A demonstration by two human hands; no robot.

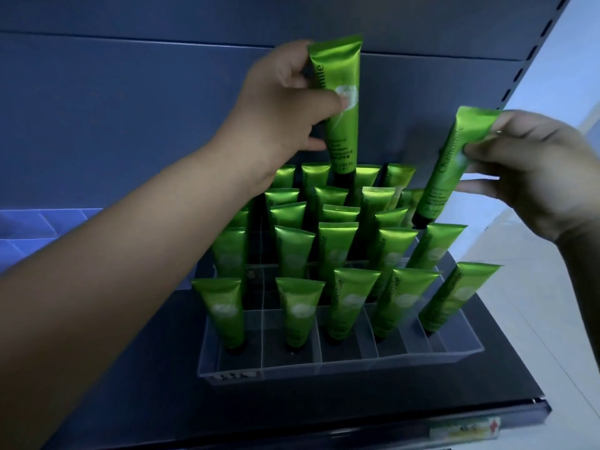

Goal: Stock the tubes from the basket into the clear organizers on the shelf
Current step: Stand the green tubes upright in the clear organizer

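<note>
My left hand (282,115) grips a green tube (341,102) upright, cap down, above the back rows of the clear organizer (324,365). Over the organizer's back right corner my right hand (532,170) pinches the crimped top of a second green tube (444,170), which tilts with its black cap low. Several green tubes (298,306) stand cap down in the organizer's compartments, row behind row. The basket is not in view.
The organizer sits on a dark shelf (487,378) whose front edge carries a price label (464,428). A blue back panel (130,108) rises behind. A second clear organizer (39,228) lies at the left. Pale floor (568,287) shows at the right.
</note>
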